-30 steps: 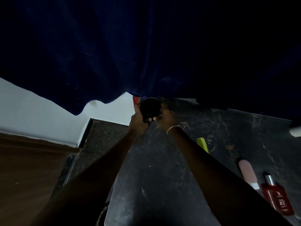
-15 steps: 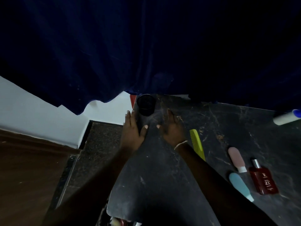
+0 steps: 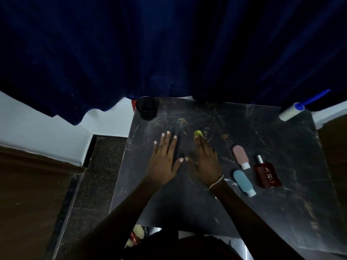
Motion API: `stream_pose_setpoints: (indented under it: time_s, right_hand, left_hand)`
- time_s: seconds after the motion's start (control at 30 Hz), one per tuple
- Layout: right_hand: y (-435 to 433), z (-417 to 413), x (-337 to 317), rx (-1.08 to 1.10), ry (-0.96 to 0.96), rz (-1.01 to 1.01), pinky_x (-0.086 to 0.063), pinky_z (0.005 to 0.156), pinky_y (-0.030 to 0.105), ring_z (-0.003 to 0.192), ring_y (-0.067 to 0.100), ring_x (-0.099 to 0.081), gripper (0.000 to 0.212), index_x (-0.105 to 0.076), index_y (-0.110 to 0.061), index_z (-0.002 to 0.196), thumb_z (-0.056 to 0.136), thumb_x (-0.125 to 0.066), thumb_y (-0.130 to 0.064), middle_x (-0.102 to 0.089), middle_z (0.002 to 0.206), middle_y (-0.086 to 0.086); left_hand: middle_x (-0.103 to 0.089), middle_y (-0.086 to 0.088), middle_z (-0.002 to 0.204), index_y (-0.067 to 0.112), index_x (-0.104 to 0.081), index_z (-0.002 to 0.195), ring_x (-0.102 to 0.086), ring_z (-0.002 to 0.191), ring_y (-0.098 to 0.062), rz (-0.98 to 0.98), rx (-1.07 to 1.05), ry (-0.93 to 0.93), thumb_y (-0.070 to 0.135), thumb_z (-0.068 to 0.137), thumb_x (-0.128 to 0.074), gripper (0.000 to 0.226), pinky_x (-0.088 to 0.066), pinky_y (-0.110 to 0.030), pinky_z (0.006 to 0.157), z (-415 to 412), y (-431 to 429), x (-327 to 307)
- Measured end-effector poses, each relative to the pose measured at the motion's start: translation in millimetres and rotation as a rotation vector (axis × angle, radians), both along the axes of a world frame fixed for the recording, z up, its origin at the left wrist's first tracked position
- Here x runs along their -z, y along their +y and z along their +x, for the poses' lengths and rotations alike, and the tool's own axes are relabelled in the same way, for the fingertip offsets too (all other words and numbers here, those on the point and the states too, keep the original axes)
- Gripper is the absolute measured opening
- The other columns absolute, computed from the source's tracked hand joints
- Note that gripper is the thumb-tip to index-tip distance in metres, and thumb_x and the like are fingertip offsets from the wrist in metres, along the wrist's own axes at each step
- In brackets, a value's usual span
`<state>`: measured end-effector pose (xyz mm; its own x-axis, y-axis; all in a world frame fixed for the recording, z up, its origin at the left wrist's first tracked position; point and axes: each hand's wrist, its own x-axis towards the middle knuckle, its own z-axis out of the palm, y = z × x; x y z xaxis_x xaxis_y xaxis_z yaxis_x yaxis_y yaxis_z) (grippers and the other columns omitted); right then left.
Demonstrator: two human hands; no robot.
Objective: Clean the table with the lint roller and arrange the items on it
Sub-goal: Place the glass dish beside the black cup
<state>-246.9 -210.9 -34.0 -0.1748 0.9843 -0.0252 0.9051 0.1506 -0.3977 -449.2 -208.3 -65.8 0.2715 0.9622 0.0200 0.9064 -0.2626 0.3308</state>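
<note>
Both forearms reach forward from the bottom of the view, side by side. The left hand (image 3: 163,160) is spread flat, palm down, fingers straight and slightly fanned, thumb angled inward. The right hand (image 3: 204,162) is also palm down with fingers extended forward and close together, its thumb tip almost meeting the left thumb. A thin bracelet (image 3: 216,182) circles the right wrist.

- Dim, underexposed scene; the curtain (image 3: 169,44) beyond the hands is nearly black.
- Faint sheen on the tabletop (image 3: 281,147) right of the hands.
- Wide-angle bending at the edges; soft focus.
</note>
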Motion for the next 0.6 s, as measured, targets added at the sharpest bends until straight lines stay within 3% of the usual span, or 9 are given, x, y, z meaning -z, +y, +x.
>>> stream_pose_setpoints:
  time_s: [0.1, 0.2, 0.4, 0.5, 0.6]
  right_hand:
    - [-29, 36, -2, 0.041, 0.023, -0.012, -0.034, 0.118, 0.046, 0.152, 0.023, -0.022, 0.083, -0.009, -0.019, 0.16, 0.097, -0.049, -0.055, -0.016, 0.166, 0.006]
    - [-56, 66, 0, 0.06, 0.031, 0.025, -0.032, 0.12, 0.04, 0.15, 0.025, -0.028, 0.077, -0.024, -0.009, 0.156, 0.097, -0.048, -0.052, -0.028, 0.161, 0.011]
    - [-113, 132, 17, 0.163, 0.094, 0.01, -0.041, 0.113, 0.043, 0.137, 0.032, -0.044, 0.065, -0.042, -0.001, 0.146, 0.094, -0.056, -0.036, -0.043, 0.149, 0.016]
    - [-127, 150, 25, 0.242, 0.133, -0.075, -0.049, 0.105, 0.044, 0.129, 0.033, -0.054, 0.06, -0.046, -0.003, 0.143, 0.092, -0.063, -0.028, -0.051, 0.143, 0.017]
    - [-130, 159, 26, 0.344, 0.148, -0.218, -0.056, 0.094, 0.045, 0.114, 0.036, -0.065, 0.057, -0.043, -0.006, 0.144, 0.093, -0.058, -0.028, -0.061, 0.132, 0.021]
  left_hand:
    - [0.011, -0.005, 0.174, 0.02, 0.001, 0.166, 0.01, 0.161, -0.024, -0.003, 0.046, -0.015, 0.063, 0.104, -0.032, 0.082, -0.007, -0.053, 0.128, 38, -18, 0]
    - [0.009, -0.004, 0.174, 0.02, 0.0, 0.166, 0.008, 0.161, -0.024, -0.017, 0.069, -0.052, 0.06, 0.104, -0.035, 0.081, -0.006, -0.051, 0.127, 72, -40, 2]
    - [0.003, -0.007, 0.174, 0.018, -0.001, 0.166, 0.004, 0.161, -0.025, -0.05, 0.1, -0.03, 0.053, 0.104, -0.037, 0.08, -0.009, -0.048, 0.129, 140, -88, 10]
    - [-0.014, -0.011, 0.172, 0.018, -0.009, 0.165, -0.017, 0.159, -0.027, -0.142, 0.046, -0.04, 0.051, 0.104, -0.039, 0.076, -0.025, -0.046, 0.127, 160, -105, 9]
    - [-0.034, -0.011, 0.162, 0.014, -0.023, 0.161, -0.044, 0.143, -0.027, -0.287, -0.072, -0.121, 0.048, 0.103, -0.045, 0.071, -0.046, -0.042, 0.114, 178, -118, 6]
